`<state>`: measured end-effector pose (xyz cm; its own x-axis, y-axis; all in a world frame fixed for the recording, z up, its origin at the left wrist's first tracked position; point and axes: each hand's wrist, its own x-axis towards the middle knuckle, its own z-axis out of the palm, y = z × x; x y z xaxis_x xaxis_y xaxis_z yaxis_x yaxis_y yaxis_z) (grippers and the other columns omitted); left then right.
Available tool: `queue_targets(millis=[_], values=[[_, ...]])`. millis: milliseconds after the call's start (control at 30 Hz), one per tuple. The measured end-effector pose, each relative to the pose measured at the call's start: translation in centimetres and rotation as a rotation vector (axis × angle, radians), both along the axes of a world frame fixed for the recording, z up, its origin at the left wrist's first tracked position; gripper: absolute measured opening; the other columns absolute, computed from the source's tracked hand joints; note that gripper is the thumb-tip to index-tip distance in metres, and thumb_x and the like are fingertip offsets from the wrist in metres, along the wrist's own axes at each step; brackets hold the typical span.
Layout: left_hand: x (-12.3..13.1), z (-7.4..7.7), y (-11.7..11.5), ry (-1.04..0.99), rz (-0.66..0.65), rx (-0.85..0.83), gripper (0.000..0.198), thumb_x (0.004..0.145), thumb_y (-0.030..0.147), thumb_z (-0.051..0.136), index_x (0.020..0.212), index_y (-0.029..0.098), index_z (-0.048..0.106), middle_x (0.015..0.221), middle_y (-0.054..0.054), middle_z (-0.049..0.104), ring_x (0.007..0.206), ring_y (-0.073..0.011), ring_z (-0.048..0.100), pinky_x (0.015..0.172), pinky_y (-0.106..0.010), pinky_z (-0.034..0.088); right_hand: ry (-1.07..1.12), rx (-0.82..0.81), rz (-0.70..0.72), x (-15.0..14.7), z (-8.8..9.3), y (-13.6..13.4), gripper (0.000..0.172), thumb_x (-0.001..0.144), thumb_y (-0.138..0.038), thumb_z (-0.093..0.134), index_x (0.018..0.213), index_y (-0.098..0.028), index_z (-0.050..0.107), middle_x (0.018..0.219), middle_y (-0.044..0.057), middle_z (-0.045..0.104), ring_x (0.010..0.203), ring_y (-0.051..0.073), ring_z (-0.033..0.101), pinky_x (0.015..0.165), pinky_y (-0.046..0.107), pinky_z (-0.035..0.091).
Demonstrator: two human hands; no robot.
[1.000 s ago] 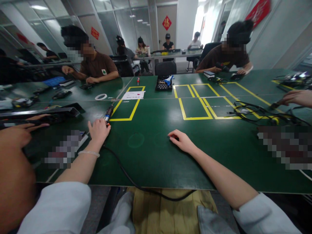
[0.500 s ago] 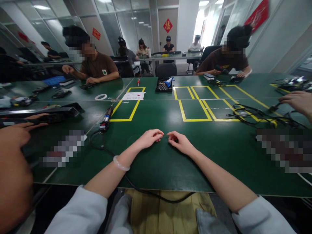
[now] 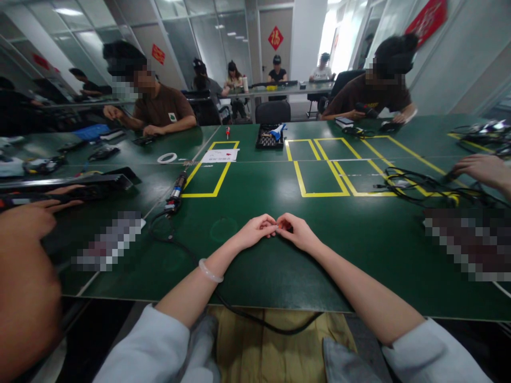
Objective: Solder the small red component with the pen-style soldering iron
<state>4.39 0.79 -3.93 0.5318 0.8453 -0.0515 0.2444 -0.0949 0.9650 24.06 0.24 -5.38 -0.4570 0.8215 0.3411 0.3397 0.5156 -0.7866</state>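
Observation:
My left hand point(image 3: 258, 230) and my right hand point(image 3: 296, 232) meet fingertip to fingertip over the green table point(image 3: 247, 276), near its front edge. The fingers of both are curled into pinches. Something tiny and reddish shows between the fingertips, too small to name. A pale bracelet point(image 3: 210, 271) rings my left wrist. Left of my hands lies a black and silver cylindrical tool point(image 3: 175, 192) with a black cable running under my left forearm.
Yellow tape outlines point(image 3: 325, 195) mark the table ahead. A black tray point(image 3: 269, 139) with a blue and white item stands beyond. Black cables point(image 3: 405, 186) lie at right near another person's hand point(image 3: 485, 170). Another person's arm point(image 3: 30, 266) reaches in at left.
My left hand has moved right, and the fingertips of both hands, apart before, now touch. The view has shifted slightly.

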Motion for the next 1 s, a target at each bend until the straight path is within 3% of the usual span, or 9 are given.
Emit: queue_targets(millis=[167,333,567,767,1000], values=[[-0.11,-0.12,-0.13,-0.026,0.010,0.024,0.028,0.082,0.037,0.062,0.096,0.014,0.054,0.081,-0.002,0.060,0.074,-0.0113,0.057,0.071,-0.026,0.045,0.020,-0.051,0.019,0.00,-0.06,-0.09,0.016,0.086,-0.029,0.058,0.098,-0.019,0.055,0.083,0.001,0.063,0.072,0.013,0.058,0.068,0.026,0.047],[-0.25,-0.05,-0.15,-0.010,0.023,0.047,0.028,0.079,0.035,0.066,0.096,0.014,0.055,0.079,0.000,0.057,0.071,-0.0094,0.054,0.067,-0.023,0.043,0.047,-0.076,0.028,0.11,-0.10,0.05,0.015,0.090,-0.033,0.052,0.092,-0.019,0.056,0.078,0.000,0.062,0.070,0.013,0.057,0.067,0.025,0.045],[-0.06,0.09,-0.04,-0.018,0.035,-0.002,0.031,0.081,0.037,0.062,0.099,0.013,0.055,0.084,-0.004,0.061,0.074,-0.0115,0.057,0.070,-0.025,0.045,0.033,0.015,-0.003,0.03,0.00,0.10,0.007,0.084,-0.023,0.057,0.089,-0.018,0.057,0.081,0.000,0.059,0.072,0.012,0.055,0.068,0.025,0.044],[-0.10,0.17,-0.03,-0.010,0.043,0.061,0.028,0.079,0.034,0.065,0.096,0.013,0.057,0.086,-0.003,0.059,0.078,-0.0113,0.055,0.073,-0.025,0.044,0.036,-0.015,-0.019,0.03,-0.17,0.18,0.016,0.081,-0.021,0.060,0.097,-0.018,0.056,0.085,0.002,0.061,0.072,0.013,0.057,0.069,0.026,0.046],[-0.09,0.32,-0.14,-0.023,0.050,0.079,0.028,0.076,0.029,0.069,0.096,0.014,0.057,0.090,-0.003,0.060,0.077,-0.0101,0.055,0.074,-0.025,0.044,-0.008,0.013,-0.030,0.05,-0.24,0.18,0.013,0.081,-0.020,0.061,0.094,-0.018,0.059,0.084,0.001,0.062,0.074,0.014,0.058,0.070,0.027,0.046]])
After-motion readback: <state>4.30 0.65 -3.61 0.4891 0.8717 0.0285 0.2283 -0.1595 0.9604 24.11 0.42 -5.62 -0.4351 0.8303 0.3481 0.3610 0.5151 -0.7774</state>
